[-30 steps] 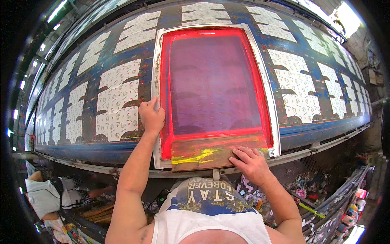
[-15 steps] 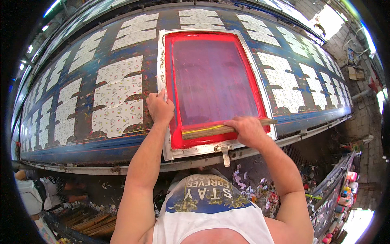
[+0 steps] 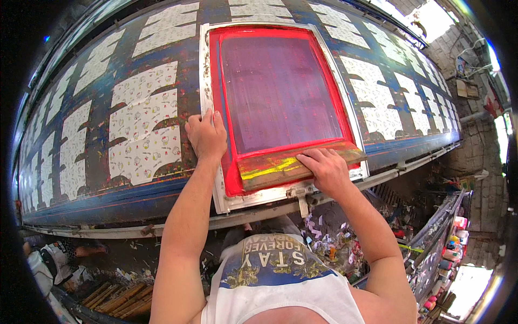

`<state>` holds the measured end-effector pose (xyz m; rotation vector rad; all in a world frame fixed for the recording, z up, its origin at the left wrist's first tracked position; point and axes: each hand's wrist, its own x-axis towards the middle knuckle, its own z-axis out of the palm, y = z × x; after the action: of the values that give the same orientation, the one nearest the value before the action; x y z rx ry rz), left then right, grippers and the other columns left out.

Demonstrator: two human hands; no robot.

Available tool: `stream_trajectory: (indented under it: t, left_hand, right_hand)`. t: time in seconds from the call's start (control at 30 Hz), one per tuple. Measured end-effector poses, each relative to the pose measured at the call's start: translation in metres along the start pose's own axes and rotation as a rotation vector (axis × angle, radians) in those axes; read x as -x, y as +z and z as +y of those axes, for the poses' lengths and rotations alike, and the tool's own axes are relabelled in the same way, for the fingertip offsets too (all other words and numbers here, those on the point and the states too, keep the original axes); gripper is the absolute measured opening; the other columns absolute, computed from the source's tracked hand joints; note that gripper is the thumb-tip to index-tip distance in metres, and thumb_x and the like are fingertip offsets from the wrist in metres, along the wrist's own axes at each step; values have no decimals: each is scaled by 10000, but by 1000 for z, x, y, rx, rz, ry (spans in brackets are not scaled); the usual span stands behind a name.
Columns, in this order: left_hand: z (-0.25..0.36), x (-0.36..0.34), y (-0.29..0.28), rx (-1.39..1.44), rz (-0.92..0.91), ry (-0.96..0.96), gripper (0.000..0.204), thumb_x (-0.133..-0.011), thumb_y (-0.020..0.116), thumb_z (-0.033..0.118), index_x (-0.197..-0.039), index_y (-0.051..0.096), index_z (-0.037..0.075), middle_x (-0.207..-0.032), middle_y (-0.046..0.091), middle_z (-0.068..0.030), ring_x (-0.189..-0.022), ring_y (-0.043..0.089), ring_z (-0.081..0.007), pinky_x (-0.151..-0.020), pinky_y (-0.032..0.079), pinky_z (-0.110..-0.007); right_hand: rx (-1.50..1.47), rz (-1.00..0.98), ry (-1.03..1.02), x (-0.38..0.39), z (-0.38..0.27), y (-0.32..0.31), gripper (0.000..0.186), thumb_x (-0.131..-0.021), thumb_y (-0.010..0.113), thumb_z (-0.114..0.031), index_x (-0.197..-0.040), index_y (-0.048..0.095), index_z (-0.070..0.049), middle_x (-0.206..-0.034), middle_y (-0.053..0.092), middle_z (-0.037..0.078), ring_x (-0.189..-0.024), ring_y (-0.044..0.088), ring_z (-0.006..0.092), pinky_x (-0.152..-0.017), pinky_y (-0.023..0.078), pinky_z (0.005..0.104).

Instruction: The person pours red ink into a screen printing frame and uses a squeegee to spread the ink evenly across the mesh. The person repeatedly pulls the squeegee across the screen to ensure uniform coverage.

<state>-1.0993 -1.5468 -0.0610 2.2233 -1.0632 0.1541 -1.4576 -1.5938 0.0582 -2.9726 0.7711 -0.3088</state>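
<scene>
A printing screen [image 3: 280,92] with purple mesh, red ink around its edges and a silver metal frame [image 3: 207,81] lies on a long table. My left hand [image 3: 206,135] grips the left rail of that frame, fingers closed over it. Across the near end of the screen lies a wooden squeegee [image 3: 270,168], stained yellow and red, its broad face tilted up into sight. My right hand [image 3: 329,170] holds it right of its middle, fingers on the top and thumb hidden. A metal bracket [image 3: 302,200] sticks out from the frame's near edge.
White patterned fabric pieces [image 3: 144,129] lie in rows on the dark table [image 3: 97,208], either side of the screen. A rail [image 3: 399,170] runs along its near edge. Behind me are scraps [image 3: 337,240] on the floor, wooden slats [image 3: 121,297] and a rack with colourful containers [image 3: 453,251].
The squeegee has tipped so that its broad face shows instead of a narrow edge. My right hand has turned with it. My left hand stays on the frame; the view has shifted slightly.
</scene>
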Motion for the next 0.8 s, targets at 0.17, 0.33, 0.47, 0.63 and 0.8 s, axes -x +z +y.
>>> stream_trajectory:
  t: [0.17, 0.33, 0.47, 0.63, 0.8]
  left_hand:
    - [6, 1, -5, -13, 28, 2, 416, -1120, 650, 386, -1316, 821, 62, -1179, 651, -180, -1173, 599, -390, -1042, 484, -537]
    - [13, 1, -8, -42, -24, -12, 428, -1117, 643, 388, -1360, 785, 65, -1207, 641, -184, -1189, 588, -414, -1045, 481, -560]
    - [16, 0, -11, -49, -20, 15, 413, -1104, 667, 359, -1356, 777, 49, -1224, 646, -192, -1182, 591, -416, -1037, 479, -559]
    - [20, 0, -10, -61, 6, 38, 397, -1084, 700, 308, -1355, 767, 27, -1228, 654, -197, -1160, 601, -416, -1022, 481, -549]
    - [23, -2, -11, -61, 15, 46, 388, -1046, 747, 254, -1363, 761, 30, -1231, 664, -193, -1151, 609, -414, -1019, 483, -549]
  right_hand:
    - [22, 61, -45, -80, 49, 23, 453, -854, 726, -55, -1293, 790, -145, -1192, 773, 90, -1095, 759, 332, -992, 588, 482]
    - [56, 17, 9, -183, 116, 46, 434, -890, 706, -60, -1293, 805, -187, -1140, 782, 131, -1061, 778, 377, -959, 616, 508]
    - [86, 47, -37, -271, 169, 65, 405, -917, 691, -94, -1291, 809, -196, -1134, 792, 151, -1068, 785, 387, -928, 629, 537]
    - [113, 79, -42, -367, 222, 85, 382, -932, 669, -119, -1283, 807, -184, -1167, 798, 164, -1131, 786, 393, -944, 638, 556]
    - [123, -36, 3, -436, 252, 76, 405, -945, 646, -108, -1312, 798, -187, -1273, 797, 175, -1207, 771, 403, -1006, 629, 552]
